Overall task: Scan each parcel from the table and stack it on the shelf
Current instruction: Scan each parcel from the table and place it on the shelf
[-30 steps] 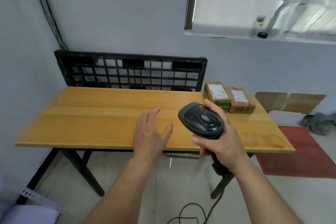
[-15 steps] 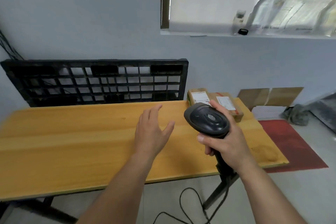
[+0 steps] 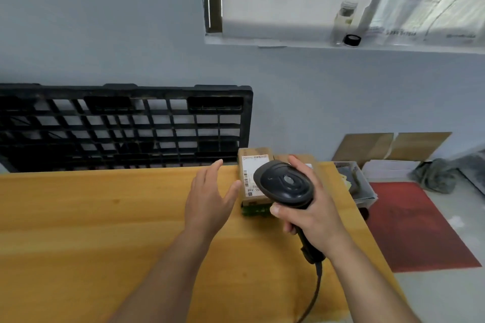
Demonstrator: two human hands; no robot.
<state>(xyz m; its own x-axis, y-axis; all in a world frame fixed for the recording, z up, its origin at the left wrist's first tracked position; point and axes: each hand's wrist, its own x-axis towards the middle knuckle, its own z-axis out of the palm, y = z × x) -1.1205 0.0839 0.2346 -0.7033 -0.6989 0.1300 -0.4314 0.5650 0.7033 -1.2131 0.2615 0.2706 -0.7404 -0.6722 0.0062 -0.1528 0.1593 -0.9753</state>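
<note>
Two brown parcels sit side by side at the far right corner of your wooden table [image 3: 78, 231]. The nearer parcel [image 3: 252, 165] shows a white label with a barcode on top and a strip of green along its near edge. The second parcel [image 3: 281, 158], just to its right, is mostly hidden behind your right hand [image 3: 312, 215]. That hand wraps its fingers and thumb round the handle of a black scanner [image 3: 286, 186], whose rounded head is over the nearer parcel. The scanner's cable [image 3: 316, 293] runs down from the handle toward you, off the near edge of the picture. Your left hand [image 3: 210, 199] is spread, fingers straight and thumb out, holding nothing. It is just left of the nearer parcel, with the thumb tip close to the box's left side, and you cannot tell from here whether it touches. A black plastic pallet [image 3: 118, 126] stands on edge against the wall at the far side of the table. On the floor to the right lie a red mat [image 3: 409, 225], flat cardboard sheets [image 3: 391, 145] leaning on the wall and a grey cloth [image 3: 435, 175]. On the windowsill at upper right are a clear bottle [image 3: 343, 21] and a black cap [image 3: 352, 40].
</note>
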